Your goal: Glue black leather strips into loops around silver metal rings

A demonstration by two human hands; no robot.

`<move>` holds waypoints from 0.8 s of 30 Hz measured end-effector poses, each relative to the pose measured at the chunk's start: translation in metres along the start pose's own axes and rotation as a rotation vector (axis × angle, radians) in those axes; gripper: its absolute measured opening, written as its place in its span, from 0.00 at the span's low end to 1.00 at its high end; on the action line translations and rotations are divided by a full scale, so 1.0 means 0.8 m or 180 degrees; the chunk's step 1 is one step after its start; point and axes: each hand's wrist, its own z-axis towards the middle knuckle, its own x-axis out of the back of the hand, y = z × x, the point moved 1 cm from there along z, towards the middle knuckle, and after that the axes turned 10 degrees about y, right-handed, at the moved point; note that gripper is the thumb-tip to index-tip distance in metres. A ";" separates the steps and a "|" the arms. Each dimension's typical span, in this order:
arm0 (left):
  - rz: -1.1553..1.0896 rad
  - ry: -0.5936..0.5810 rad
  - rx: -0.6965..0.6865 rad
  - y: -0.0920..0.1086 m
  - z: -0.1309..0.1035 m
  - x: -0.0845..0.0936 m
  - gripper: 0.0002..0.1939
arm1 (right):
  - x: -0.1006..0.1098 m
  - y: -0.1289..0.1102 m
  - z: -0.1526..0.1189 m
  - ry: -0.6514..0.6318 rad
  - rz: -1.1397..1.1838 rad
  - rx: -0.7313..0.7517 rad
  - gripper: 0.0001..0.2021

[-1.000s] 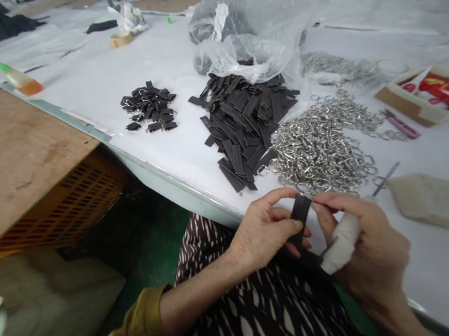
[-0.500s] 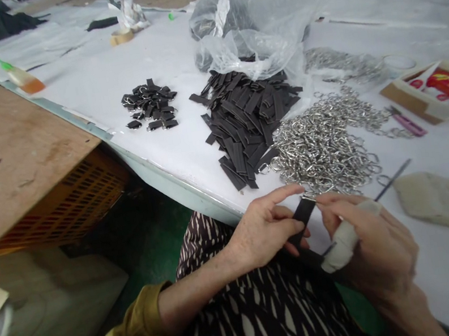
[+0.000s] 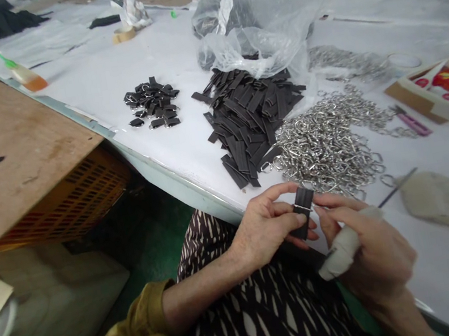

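Note:
My left hand [image 3: 267,228] pinches a black strip [image 3: 304,200] with a metal ring around its middle, held over the table's front edge. My right hand [image 3: 368,241] is just right of the strip, wrapped round a tool with a white-wrapped handle [image 3: 340,253]; the tool's thin dark rod sticks out past the hand to the right. Whether its fingertips touch the strip is hard to tell. Beyond my hands lie a pile of black strips [image 3: 247,112] and a heap of metal rings [image 3: 324,145]. A smaller pile of strips with rings [image 3: 153,104] sits to the left.
A clear plastic bag [image 3: 251,20] lies behind the strips. On the right are an open box [image 3: 423,97], a purple-handled item [image 3: 414,122] and a beige block [image 3: 447,199]. Farther left are a tape roll [image 3: 123,34], a glue bottle [image 3: 29,79] and a wooden board [image 3: 13,169].
The strip's upper part now shows above the ring, where before the ring was at its top end. The right fingertips have shifted slightly. The whole view has moved a little.

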 end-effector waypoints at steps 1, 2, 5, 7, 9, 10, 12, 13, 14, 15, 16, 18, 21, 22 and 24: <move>-0.0006 0.0028 0.0011 0.000 0.000 0.001 0.22 | -0.001 0.000 -0.001 -0.0033 -0.0010 0.0020 0.04; -0.0018 0.0063 0.0026 0.000 0.000 0.002 0.21 | -0.001 0.000 -0.002 -0.0044 -0.0033 0.0029 0.05; -0.0101 0.0163 0.0073 0.003 0.000 0.003 0.18 | -0.001 -0.001 -0.007 0.0017 0.0105 0.0112 0.04; -0.0187 0.0239 0.0089 0.006 0.000 0.004 0.16 | 0.001 -0.004 -0.008 -0.0062 0.0419 0.0299 0.09; -0.0267 0.0304 0.0096 0.006 0.001 0.004 0.15 | 0.002 -0.009 -0.005 -0.0243 0.0667 0.0516 0.12; -0.0292 0.0337 0.0094 0.006 0.002 0.004 0.14 | 0.003 -0.011 -0.003 -0.0317 0.0660 0.0650 0.12; -0.0306 0.0408 0.0091 0.005 0.003 0.004 0.14 | 0.003 -0.016 0.003 -0.0375 0.0437 0.0946 0.12; -0.0305 0.0449 0.0096 0.004 0.003 0.004 0.14 | 0.002 -0.018 0.005 -0.0390 0.0311 0.1089 0.11; -0.0303 0.0485 0.0108 0.004 0.003 0.003 0.14 | 0.002 -0.019 0.008 -0.0389 0.0200 0.1210 0.11; -0.0307 0.0505 0.0125 0.004 0.003 0.003 0.13 | 0.001 -0.020 0.009 -0.0383 0.0124 0.1278 0.11; -0.0320 0.0508 0.0145 0.004 0.003 0.003 0.13 | 0.001 -0.019 0.010 -0.0373 0.0103 0.1287 0.12; -0.0363 0.0487 0.0225 0.004 0.003 0.003 0.13 | 0.000 -0.016 0.008 -0.0336 0.0189 0.1246 0.12; -0.0497 0.0453 0.0387 0.002 0.003 0.005 0.11 | 0.001 -0.011 0.002 -0.0296 0.0461 0.1006 0.15; -0.0553 0.0452 0.0425 0.000 0.004 0.006 0.11 | 0.001 -0.010 0.000 -0.0291 0.0560 0.0889 0.15; -0.0606 0.0453 0.0456 -0.002 0.007 0.008 0.11 | 0.001 -0.011 -0.002 -0.0345 0.0718 0.0617 0.15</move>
